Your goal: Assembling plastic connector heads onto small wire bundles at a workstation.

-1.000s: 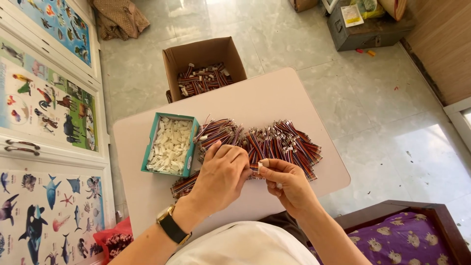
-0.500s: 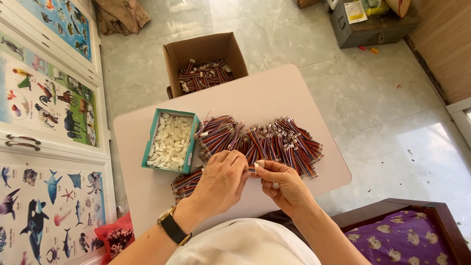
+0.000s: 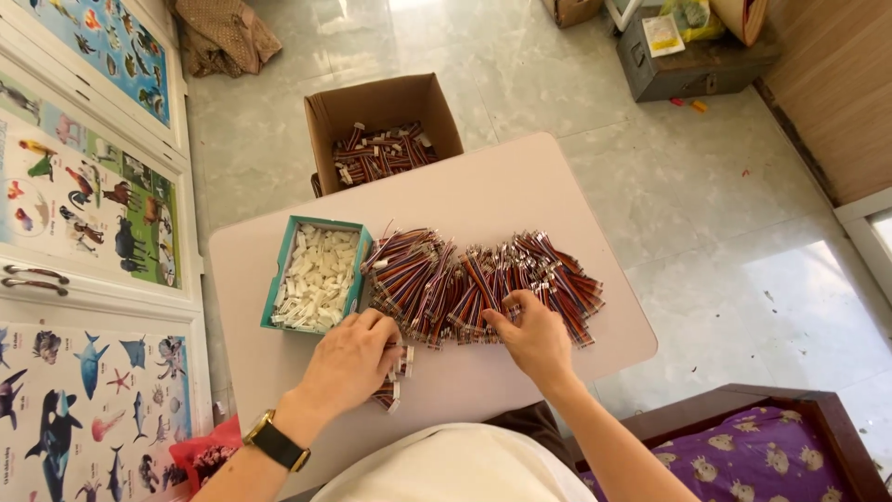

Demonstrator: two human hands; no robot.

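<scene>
A long heap of red, black and coloured wire bundles (image 3: 483,284) with white plugs lies across the pale table (image 3: 502,191). My right hand (image 3: 531,336) rests on the heap's near edge, fingers pinching into the wires. My left hand (image 3: 351,361), with a wristwatch, is closed over a small bundle of finished wires (image 3: 395,372) near the table's front edge. A teal box (image 3: 318,273) full of small white plastic connectors stands just left of the heap, close to my left hand.
A brown cardboard box (image 3: 381,125) holding more wire bundles sits on the floor beyond the table. Cupboard doors with animal posters (image 3: 84,200) line the left. A grey metal box (image 3: 692,56) stands at the far right; a wooden seat with a purple cushion (image 3: 743,455) is nearby.
My hands have parted: the right one reached out to the heap of wires, and the left one dropped to the small bundle at the table's front.
</scene>
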